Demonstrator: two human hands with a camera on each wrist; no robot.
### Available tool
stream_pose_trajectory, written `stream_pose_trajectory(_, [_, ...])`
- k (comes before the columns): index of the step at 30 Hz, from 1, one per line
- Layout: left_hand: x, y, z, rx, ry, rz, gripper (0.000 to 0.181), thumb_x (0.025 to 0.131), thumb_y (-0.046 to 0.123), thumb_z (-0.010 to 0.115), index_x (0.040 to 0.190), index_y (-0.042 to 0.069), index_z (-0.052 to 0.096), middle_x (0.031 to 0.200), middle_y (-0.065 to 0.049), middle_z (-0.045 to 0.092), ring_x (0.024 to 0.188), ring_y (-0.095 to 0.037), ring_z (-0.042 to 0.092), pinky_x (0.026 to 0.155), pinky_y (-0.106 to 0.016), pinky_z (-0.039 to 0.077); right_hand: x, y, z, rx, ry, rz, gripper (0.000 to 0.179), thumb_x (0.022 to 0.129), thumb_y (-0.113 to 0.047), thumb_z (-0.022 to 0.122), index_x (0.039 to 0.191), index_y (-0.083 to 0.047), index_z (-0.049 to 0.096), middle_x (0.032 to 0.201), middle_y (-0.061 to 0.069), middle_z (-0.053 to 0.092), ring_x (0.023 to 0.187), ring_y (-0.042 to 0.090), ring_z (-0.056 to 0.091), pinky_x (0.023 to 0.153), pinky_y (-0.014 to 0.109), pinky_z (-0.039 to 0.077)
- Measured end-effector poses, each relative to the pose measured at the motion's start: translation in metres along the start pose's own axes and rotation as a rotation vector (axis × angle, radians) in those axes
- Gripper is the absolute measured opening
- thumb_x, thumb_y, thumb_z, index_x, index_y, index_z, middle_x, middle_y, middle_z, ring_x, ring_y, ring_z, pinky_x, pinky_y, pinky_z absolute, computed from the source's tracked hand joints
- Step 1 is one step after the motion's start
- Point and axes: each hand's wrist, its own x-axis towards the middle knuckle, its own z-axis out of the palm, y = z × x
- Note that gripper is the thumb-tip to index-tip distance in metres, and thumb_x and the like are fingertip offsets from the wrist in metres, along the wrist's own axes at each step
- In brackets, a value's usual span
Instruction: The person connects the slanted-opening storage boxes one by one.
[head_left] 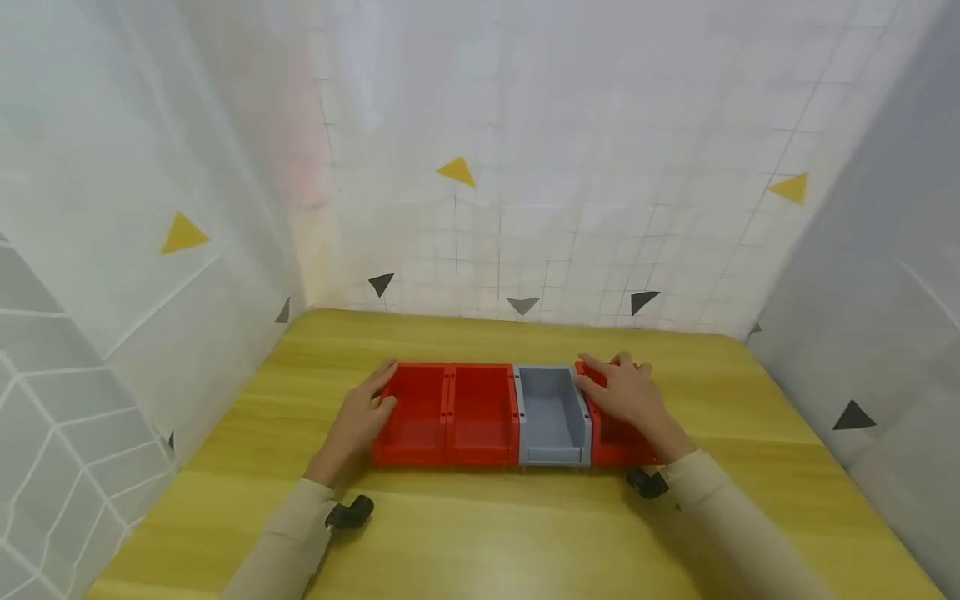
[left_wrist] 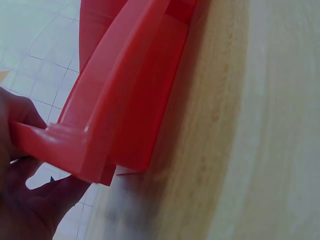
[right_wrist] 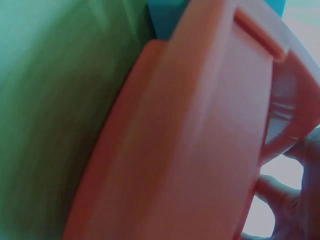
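Note:
Three red plastic bins and one grey bin stand side by side in a row on the table. My left hand (head_left: 356, 421) grips the outer wall of the leftmost red bin (head_left: 412, 421), its thumb on the inner side; the left wrist view shows the fingers (left_wrist: 60, 197) around that rim. Beside it stands the second red bin (head_left: 483, 417), then the grey bin (head_left: 551, 417). At the right end my right hand (head_left: 633, 396) holds the last red bin (head_left: 618, 450) from above and hides much of its inside. In the right wrist view, fingers (right_wrist: 280, 197) reach around its wall.
Yellow wood-grain tabletop (head_left: 465, 533) extends around the row. White walls with yellow and dark triangle markers enclose the table at the back and both sides. A black wrist device (head_left: 350, 512) sits at the left cuff, and another (head_left: 647, 483) at the right.

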Motion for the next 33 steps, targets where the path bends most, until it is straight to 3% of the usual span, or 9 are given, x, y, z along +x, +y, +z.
stream_pose_trajectory(6, [0.001,-0.001,-0.002,-0.008,0.026,0.006,0.062,0.100,0.002,0.055,0.160,0.004,0.040,0.167,-0.006,0.033,0.150,-0.031,0.033,0.111,-0.053,0.040,0.000,-0.002,0.000,0.009,0.000,0.005,0.070,0.101,-0.063,0.049,0.159,-0.023,0.048,0.132,0.031,0.046,0.109,0.060,0.041,0.077,0.067,0.051])
stream_pose_trajectory(16, [-0.002,-0.002,-0.003,-0.012,0.019,-0.024,0.063,0.102,0.002,0.055,0.161,0.007,0.037,0.168,-0.001,0.029,0.151,-0.030,0.030,0.113,-0.052,0.038,0.002,-0.002,0.012,-0.032,0.014,0.008,0.069,0.102,-0.064,0.045,0.159,-0.025,0.046,0.138,0.034,0.041,0.112,0.064,0.040,0.081,0.069,0.049])
stream_pose_trajectory(25, [-0.008,-0.001,-0.003,-0.032,0.018,-0.027,0.063,0.102,0.001,0.055,0.161,0.007,0.037,0.168,-0.005,0.028,0.151,-0.031,0.029,0.113,-0.053,0.038,-0.001,-0.002,0.021,-0.035,0.021,0.002,0.071,0.103,-0.067,0.037,0.160,-0.026,0.045,0.140,0.033,0.040,0.116,0.064,0.039,0.087,0.072,0.045])
stream_pose_trajectory(33, [-0.005,0.000,-0.003,-0.041,0.015,-0.004,0.062,0.103,0.003,0.054,0.162,0.009,0.037,0.168,0.001,0.028,0.151,-0.029,0.030,0.113,-0.052,0.038,-0.005,0.003,0.020,-0.029,0.058,0.001,0.073,0.102,-0.070,0.034,0.161,-0.027,0.044,0.141,0.032,0.041,0.117,0.065,0.038,0.088,0.072,0.046])
